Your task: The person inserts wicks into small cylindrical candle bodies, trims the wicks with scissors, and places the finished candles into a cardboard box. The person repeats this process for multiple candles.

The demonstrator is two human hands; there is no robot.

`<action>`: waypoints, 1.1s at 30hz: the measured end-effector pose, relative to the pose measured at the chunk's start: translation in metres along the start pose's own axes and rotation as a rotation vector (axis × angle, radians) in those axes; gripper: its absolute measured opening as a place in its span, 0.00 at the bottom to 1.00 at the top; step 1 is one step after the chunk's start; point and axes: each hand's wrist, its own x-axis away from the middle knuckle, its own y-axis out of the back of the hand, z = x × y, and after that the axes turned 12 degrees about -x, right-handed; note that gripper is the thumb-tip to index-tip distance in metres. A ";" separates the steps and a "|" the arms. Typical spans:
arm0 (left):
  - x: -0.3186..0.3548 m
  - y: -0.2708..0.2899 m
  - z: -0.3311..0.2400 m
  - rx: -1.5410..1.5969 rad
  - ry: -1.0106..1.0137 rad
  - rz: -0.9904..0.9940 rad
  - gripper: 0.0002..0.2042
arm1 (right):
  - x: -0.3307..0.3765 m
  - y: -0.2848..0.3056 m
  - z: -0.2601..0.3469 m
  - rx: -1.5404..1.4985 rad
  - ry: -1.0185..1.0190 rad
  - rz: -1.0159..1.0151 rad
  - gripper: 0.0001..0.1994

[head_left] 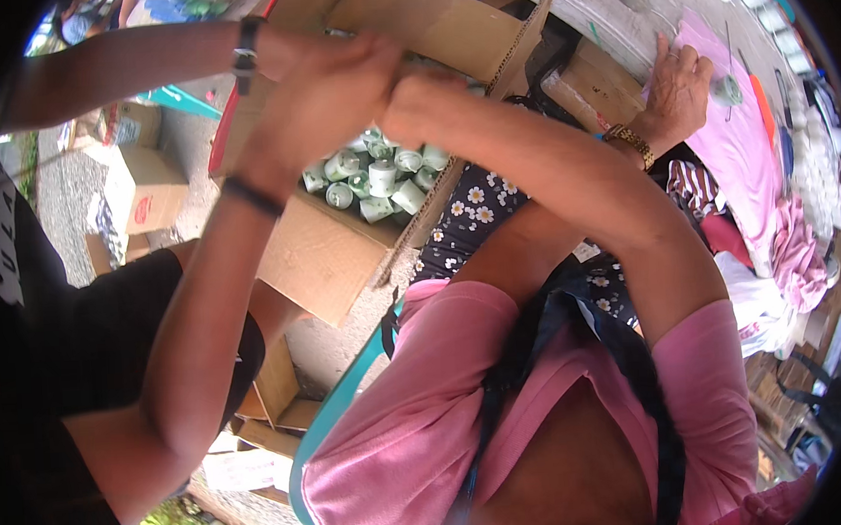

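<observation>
My right hand [424, 103] reaches across to the left over an open cardboard box [320, 253]. It meets a co-worker's hands [350, 90]; motion blur and overlap hide its fingers, and whatever they may hold. Inside the box lie several small whitish-green cup-shaped pieces [383, 179]. Passing beneath my right forearm, my left arm stretches to the right. My left hand [680, 87], with a gold watch and a ring, rests with fingers extended at the edge of a pink cloth [719, 142]. Beside its fingertips sits a small greenish piece [727, 90] with a thin rod.
The co-worker's black-clothed body is at the left. Another cardboard box [145, 187] stands on the ground behind. Crumpled clothes [796, 257] lie at the right, with rows of white cup-like pieces [819, 161] beyond. A teal chair edge [338, 409] curves beside me.
</observation>
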 end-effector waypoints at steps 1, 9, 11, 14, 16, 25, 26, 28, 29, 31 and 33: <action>0.001 -0.001 -0.007 0.010 -0.012 0.011 0.10 | -0.021 -0.029 0.007 0.292 -0.006 -0.103 0.30; 0.002 -0.002 -0.003 0.011 -0.040 0.028 0.11 | -0.029 -0.023 -0.014 0.181 0.021 -0.022 0.29; 0.000 -0.002 -0.008 0.000 -0.057 0.034 0.11 | -0.037 -0.030 -0.021 0.106 0.040 -0.144 0.26; 0.000 0.005 -0.006 -0.016 -0.128 0.034 0.09 | -0.032 -0.048 -0.042 0.047 0.156 -0.347 0.22; 0.001 0.007 -0.004 -0.036 -0.128 0.013 0.10 | -0.029 -0.054 -0.055 0.021 0.292 -0.479 0.21; 0.003 0.017 -0.008 0.021 -0.068 0.056 0.11 | 0.099 -0.025 -0.090 -1.428 0.874 -0.643 0.21; 0.003 0.019 -0.005 0.051 -0.047 0.052 0.12 | 0.132 -0.033 -0.099 -1.701 0.987 -0.679 0.19; 0.003 0.020 0.000 0.040 -0.066 0.070 0.14 | 0.168 -0.049 -0.130 -2.043 1.113 -0.780 0.17; 0.006 0.023 -0.001 -0.066 -0.002 0.138 0.14 | 0.182 -0.060 -0.146 -1.996 1.057 -0.953 0.16; 0.019 0.008 0.004 0.140 -0.029 0.186 0.13 | 0.205 -0.088 -0.175 -1.861 0.810 -1.400 0.16; 0.012 0.008 0.001 0.205 -0.041 0.145 0.11 | 0.210 -0.105 -0.192 -1.835 0.662 -1.648 0.19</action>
